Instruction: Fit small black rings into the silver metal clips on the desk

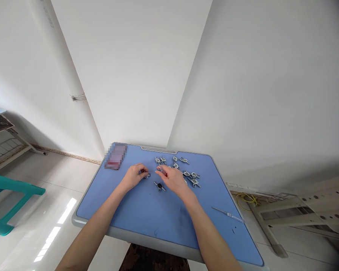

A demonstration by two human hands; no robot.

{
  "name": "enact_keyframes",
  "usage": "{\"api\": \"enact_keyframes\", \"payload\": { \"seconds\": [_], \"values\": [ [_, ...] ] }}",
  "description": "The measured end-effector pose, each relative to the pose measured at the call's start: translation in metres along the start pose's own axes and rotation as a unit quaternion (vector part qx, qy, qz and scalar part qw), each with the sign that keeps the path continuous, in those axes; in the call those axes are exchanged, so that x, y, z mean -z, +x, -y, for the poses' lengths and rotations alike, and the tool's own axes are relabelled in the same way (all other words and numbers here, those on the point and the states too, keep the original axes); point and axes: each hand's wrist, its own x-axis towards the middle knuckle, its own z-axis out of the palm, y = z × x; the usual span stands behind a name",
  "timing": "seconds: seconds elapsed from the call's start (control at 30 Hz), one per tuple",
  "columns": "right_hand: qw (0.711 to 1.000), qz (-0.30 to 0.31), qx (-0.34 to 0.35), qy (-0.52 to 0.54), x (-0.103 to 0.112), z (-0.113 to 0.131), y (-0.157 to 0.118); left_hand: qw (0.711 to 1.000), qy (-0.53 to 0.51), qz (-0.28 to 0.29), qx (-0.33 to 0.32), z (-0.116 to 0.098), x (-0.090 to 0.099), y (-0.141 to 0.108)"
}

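Looks to be mid-handling of small parts: seemingly pinching a small ring in the fingers of the left hand; can't tell if gripping anything with the curled right hand. Find the black-centred metal piece just nearer, between both, on the surface. Calls for a steady pinch. Avoid nudging loose metal pieces beside the right; ignore the slim tool, well apart

Metal parts on a matt, smooth desk
The metal parts have a dull sheen; the screwdriver pairs a metal shaft with clear plastic. The stool is smooth plastic, the floor glossy tile, the wall matt.
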Motion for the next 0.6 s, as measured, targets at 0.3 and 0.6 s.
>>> {"api": "enact_keyframes", "payload": {
  "seconds": [0.3, 0.6],
  "values": [
    [0.99, 0.126, -0.043, 0.042, 0.033, -0.01, -0.01, 0.994, 0.094, 0.05, -0.033, 0.016, -0.004, 0.004],
    [0.981, 0.194, -0.025, 0.005, 0.024, -0.004, -0.015, 0.991, 0.085, 0.092, -0.053, 0.022, 0.003, 0.002]
  ]
}}
